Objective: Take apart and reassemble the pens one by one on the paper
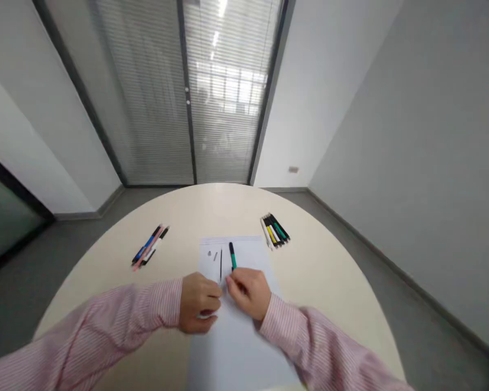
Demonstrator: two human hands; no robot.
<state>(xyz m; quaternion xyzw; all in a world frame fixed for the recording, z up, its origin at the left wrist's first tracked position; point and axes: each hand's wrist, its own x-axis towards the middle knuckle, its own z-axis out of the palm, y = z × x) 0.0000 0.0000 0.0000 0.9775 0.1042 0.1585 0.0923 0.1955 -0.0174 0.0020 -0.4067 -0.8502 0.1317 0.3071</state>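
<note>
My left hand [199, 303] is over the left edge of a white paper sheet [236, 347], its fingers curled in and the thumb below them. Whatever it may hold is hidden. Just to its right, my right hand [249, 293] is closed, thumb against the curled fingers, and I cannot make out anything in it. A green and black pen barrel [232, 255] lies beyond the right hand, its near end close to the knuckles. Left of the barrel are a thin dark pen refill [220, 264], a small spring-like piece [215, 256] and a tiny grey piece [209, 253].
The round cream table [215, 209] carries a loose bunch of pens [150, 247] on the left, blue, pink, white and black. On the right lies a neat row of pens [274, 231]. Beyond the table stands a glass partition with blinds [155, 108].
</note>
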